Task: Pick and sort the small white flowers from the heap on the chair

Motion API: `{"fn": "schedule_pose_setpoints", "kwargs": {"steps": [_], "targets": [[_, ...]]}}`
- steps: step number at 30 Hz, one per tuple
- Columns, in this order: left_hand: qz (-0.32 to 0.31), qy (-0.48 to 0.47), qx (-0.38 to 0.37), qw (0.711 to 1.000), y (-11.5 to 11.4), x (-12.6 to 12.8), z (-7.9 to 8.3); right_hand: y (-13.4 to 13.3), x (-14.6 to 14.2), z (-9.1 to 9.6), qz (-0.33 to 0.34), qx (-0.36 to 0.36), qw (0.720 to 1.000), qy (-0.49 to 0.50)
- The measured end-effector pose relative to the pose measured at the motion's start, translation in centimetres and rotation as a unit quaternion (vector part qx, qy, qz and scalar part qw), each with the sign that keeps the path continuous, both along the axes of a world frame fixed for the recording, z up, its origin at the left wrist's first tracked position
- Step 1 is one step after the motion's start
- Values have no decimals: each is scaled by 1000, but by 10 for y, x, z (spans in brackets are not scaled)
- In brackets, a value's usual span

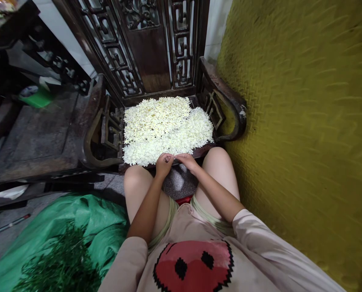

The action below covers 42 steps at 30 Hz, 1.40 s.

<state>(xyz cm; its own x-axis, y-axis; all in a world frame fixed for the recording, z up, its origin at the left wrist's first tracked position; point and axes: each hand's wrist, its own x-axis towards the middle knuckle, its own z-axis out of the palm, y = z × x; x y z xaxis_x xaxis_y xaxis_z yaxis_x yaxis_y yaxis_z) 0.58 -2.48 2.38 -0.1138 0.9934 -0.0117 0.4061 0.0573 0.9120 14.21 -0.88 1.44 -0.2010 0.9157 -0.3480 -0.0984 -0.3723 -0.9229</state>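
Observation:
Small white-to-cream flowers [164, 125] lie in a thick layer over the seat of a dark carved wooden chair [199, 151]. At the front edge of that seat, my left hand [164, 164] is closed, with its fingers curled and the tips pinched. My right hand [187, 161] meets it from the right, thumb and fingertips pressed together. Between the two sets of fingertips is something tiny that I cannot make out. Both hands are just in front of the nearest flowers, above the gap between my knees.
A large yellow textured sheet [302, 134] stands along the right side. Another dark wooden seat [37, 138] is at left, bearing a green container [36, 96]. Green leafy sprigs [61, 261] lie on a green plastic sack [86, 215] at lower left. A thin rod [9, 225] lies beyond it.

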Motion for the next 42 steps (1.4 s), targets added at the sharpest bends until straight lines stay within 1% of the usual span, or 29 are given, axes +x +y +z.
{"fn": "schedule_pose_setpoints", "kwargs": {"steps": [6, 11, 13, 16, 20, 25, 30, 33, 37, 42], "targets": [[-16, -13, -9, 1000, 2, 1, -6, -1, 0, 3, 10, 5, 1000, -12], [-11, -1, 13, 1000, 1, 3, -3, -3, 0, 8, 28, -8, 999, -27], [-8, -16, 2, 1000, 0, 4, -1, -4, -1, 10, 31, -18, 999, -30], [-8, -54, -39, 998, 0, 5, 1, -4, 0, 12, 35, -25, 999, -32], [-8, -91, -79, 993, 0, 5, -1, -4, -1, 12, 36, -33, 998, -26], [-4, -120, -83, 989, 1, 6, -4, -4, -3, 10, 33, -27, 999, -17], [3, -103, -68, 992, 1, 5, -2, -5, 0, 13, 69, -47, 996, 4], [-3, -97, -73, 993, 1, 5, -2, -5, 1, 11, 77, -24, 997, -1], [-12, -100, -82, 992, 1, 5, -5, -4, 1, 2, 76, 14, 996, -36], [9, -110, -98, 989, 1, 7, -5, -3, 1, 0, 95, 33, 993, -61]]}}
